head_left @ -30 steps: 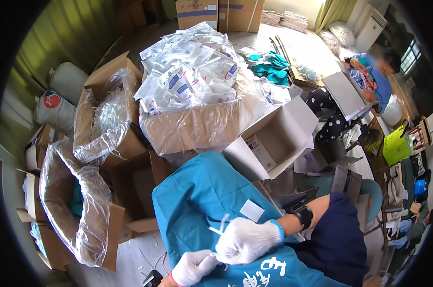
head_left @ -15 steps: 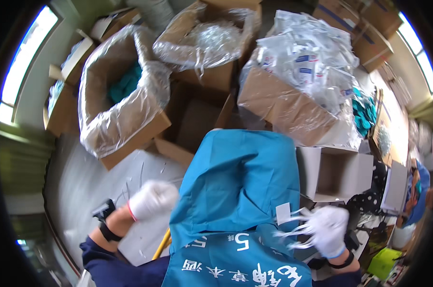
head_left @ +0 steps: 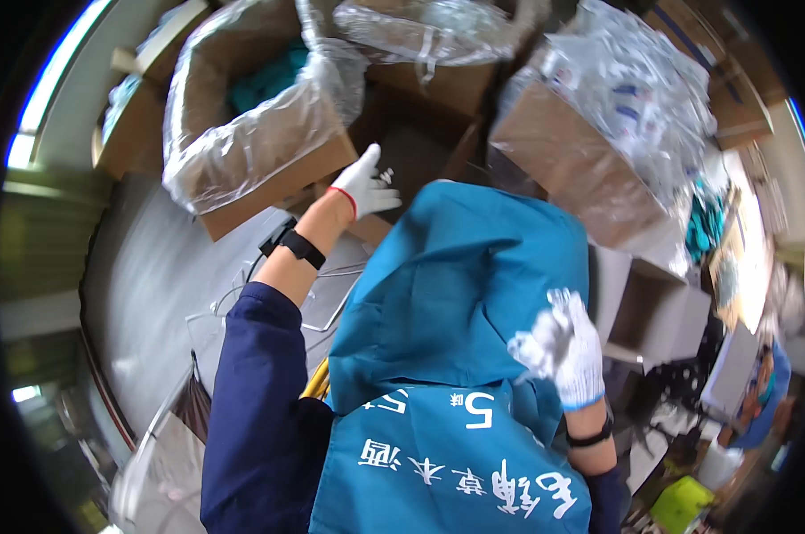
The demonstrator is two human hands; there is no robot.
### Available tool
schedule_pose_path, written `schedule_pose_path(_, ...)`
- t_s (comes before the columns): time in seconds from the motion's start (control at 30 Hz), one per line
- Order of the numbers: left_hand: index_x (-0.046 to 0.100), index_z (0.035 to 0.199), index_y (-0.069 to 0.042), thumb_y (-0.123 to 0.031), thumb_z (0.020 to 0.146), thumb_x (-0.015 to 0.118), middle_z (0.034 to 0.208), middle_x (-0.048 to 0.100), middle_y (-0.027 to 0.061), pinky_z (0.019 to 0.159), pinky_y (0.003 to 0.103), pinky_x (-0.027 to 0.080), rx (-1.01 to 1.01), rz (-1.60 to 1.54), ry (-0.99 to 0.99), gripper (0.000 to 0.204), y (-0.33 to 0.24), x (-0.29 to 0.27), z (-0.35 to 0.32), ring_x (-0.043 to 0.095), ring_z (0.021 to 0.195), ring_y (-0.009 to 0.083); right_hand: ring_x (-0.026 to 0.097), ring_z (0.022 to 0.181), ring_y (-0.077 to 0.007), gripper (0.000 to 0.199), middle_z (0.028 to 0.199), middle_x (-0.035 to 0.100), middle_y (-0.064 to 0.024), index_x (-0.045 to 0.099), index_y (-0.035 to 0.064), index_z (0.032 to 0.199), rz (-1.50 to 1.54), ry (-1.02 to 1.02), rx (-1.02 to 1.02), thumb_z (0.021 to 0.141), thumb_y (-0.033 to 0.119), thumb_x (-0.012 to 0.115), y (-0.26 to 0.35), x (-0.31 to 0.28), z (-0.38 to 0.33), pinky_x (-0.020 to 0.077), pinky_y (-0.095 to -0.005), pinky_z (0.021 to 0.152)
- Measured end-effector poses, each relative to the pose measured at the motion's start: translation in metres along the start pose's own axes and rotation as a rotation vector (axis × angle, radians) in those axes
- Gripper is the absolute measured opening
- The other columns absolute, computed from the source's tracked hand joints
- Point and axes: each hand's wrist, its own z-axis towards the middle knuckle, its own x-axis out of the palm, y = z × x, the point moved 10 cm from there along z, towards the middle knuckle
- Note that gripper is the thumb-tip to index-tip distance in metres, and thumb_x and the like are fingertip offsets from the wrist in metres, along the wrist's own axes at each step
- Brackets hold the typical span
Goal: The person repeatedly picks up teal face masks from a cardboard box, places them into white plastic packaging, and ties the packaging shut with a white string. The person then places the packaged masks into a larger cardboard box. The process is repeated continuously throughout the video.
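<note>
My left hand (head_left: 367,185), in a white knit glove with a red cuff edge, reaches forward with its fingers apart. It is over the near side of an open cardboard box (head_left: 420,151) with a dark inside. Small pale bits (head_left: 386,175) show by its fingertips. My right hand (head_left: 578,347), in a white glove with a blue cuff edge, is curled above my lap at the right. A blurred white clump (head_left: 540,343) is at its fingers; what it is I cannot make out. A teal apron (head_left: 456,285) with white print covers my lap.
A plastic-lined carton (head_left: 269,182) with teal items stands at the far left, another lined box (head_left: 429,36) behind. At the right are a carton (head_left: 580,165) heaped with clear plastic bags (head_left: 629,89) and a small white box (head_left: 656,307). A person in blue (head_left: 770,396) is at the far right.
My left hand has moved forward and right toward the open box, its fingers now spread. My right hand has risen from low right over the apron; the loose white strands and white tag no longer show distinctly.
</note>
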Motion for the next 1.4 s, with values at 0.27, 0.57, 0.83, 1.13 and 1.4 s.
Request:
schedule_pose_path(0.27,0.065,0.122,-0.005,-0.026,0.089,0.071,0.130,0.063,0.0176,0.111,0.044,0.041,1.426,1.260,0.486,0.040,0.067,0.177,-0.192,0.050,0.134,0.0385,0.057,0.123,-0.0339,0.046,0.136,0.056,-0.0224,0.048,0.0082,0.139,0.051,0.294,-0.164,0.108,0.042,0.040,0.021,0.038,0.047,0.0513,-0.0464,0.100)
schedule_pose_path(0.57,0.060,0.108,-0.001,-0.016,0.104,0.048,0.103,0.068,0.0134,0.095,0.040,0.052,0.716,0.431,0.547,0.020,0.147,0.138,-0.097,0.063,0.108,0.0274,0.059,0.121,-0.0200,0.043,0.138,0.055,-0.0093,0.048,0.0045,0.141,0.107,0.446,-0.128,0.105,0.027,0.054,-0.027,0.030,0.051,0.0489,-0.0332,0.103)
schedule_pose_path(0.83,0.052,0.082,-0.014,-0.041,0.106,0.049,0.056,0.031,-0.0114,0.038,0.022,0.018,0.158,0.811,0.302,0.037,0.048,0.126,-0.075,0.026,0.040,0.0026,0.069,0.080,-0.0160,0.030,0.100,0.071,-0.0119,0.064,0.0022,0.116,-0.501,-0.006,-0.243,0.104,0.027,0.052,0.013,-0.027,-0.001,0.0517,-0.0248,0.066)
schedule_pose_path(1.13,0.068,0.109,0.003,-0.052,0.089,0.065,0.102,0.070,0.0214,0.089,0.045,0.054,0.815,0.806,-0.098,0.059,-0.294,0.249,-0.067,0.069,0.092,0.0321,0.068,0.077,-0.0138,0.025,0.094,0.071,-0.0084,0.067,0.0035,0.107,-0.467,-0.003,-0.282,0.103,0.026,0.055,0.007,-0.034,-0.011,0.0521,-0.0242,0.068)
schedule_pose_path(1.4,0.066,0.114,0.000,-0.036,0.095,0.056,0.115,0.066,0.0247,0.094,0.046,0.050,1.291,1.603,0.249,0.041,-0.093,0.218,-0.011,0.062,0.110,0.0414,0.062,0.066,-0.0079,0.018,0.081,0.068,-0.0044,0.066,0.0015,0.101,-0.546,-0.227,-0.649,0.103,0.015,0.054,0.100,-0.078,-0.072,0.0492,-0.0227,0.059)
